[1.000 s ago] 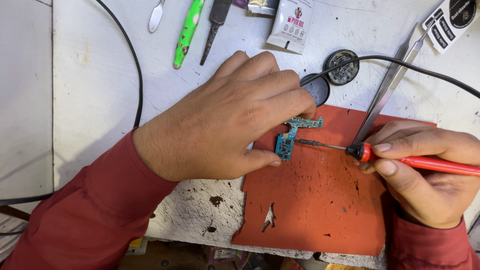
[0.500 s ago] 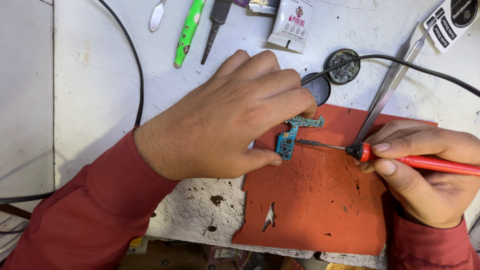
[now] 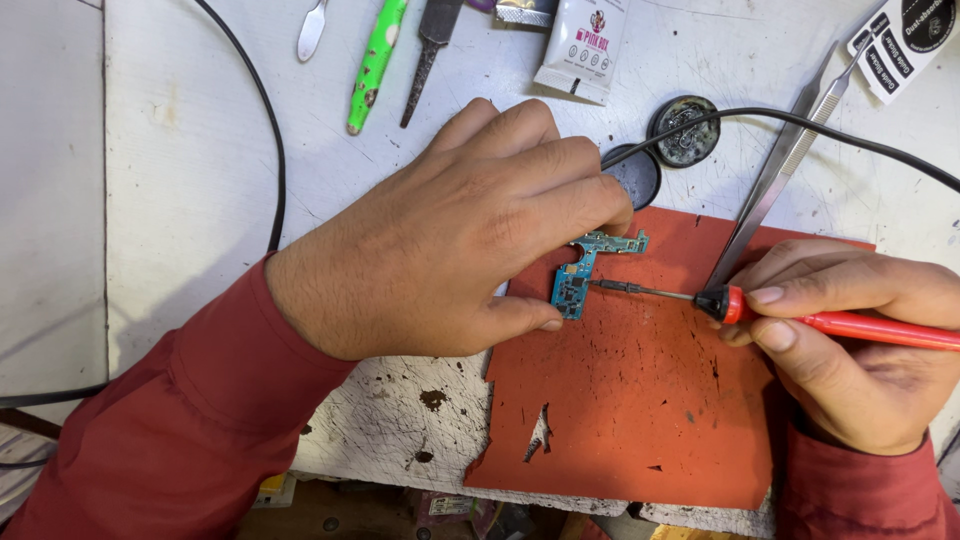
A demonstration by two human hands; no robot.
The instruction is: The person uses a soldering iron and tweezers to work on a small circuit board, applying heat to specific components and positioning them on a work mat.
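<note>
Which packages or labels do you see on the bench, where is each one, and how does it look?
Small sachet: top centre of the white bench, above the left hand; flat pouch, white with a pink and red print.
Label sheet: top right corner, beyond the tweezers; white card, tilted, with black stickers, one of them round.
No screens or signs in view.

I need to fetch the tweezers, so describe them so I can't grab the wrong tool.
Start at the orange mat on the white bench. The metal tweezers lie slanted across its upper right edge, just above the right hand. Unlike the red-handled tool, they are bare silver, with two thin legs.
</note>
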